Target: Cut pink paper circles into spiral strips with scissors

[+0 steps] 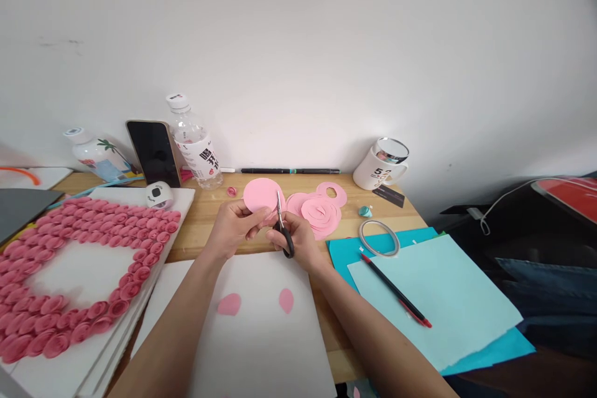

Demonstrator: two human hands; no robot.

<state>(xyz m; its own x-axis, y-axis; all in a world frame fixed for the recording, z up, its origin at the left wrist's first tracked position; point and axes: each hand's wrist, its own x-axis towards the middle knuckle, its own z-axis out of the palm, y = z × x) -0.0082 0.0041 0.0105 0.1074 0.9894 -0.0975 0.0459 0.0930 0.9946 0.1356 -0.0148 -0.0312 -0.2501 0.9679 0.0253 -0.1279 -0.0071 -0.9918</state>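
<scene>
My left hand (242, 222) pinches a round piece of pink paper (261, 194) by its lower edge, above the table. In my right hand (297, 237) is a pair of scissors (286, 239) with black handles, its blades pointing up across the right side of the pink circle. Whether the blades are parted is too small to tell. Just right of the hands lies a pile of pink paper spirals (321, 214). Below them, a white sheet (261, 348) bears two pink paper scraps (229, 304).
On the left is a board of rolled pink paper flowers (97, 311). Behind stand a bottle (196, 146), a phone (153, 152) and, rightward, a mug (380, 165). A tape roll (379, 238) and a pen (396, 291) lie on blue paper (448, 298) at right.
</scene>
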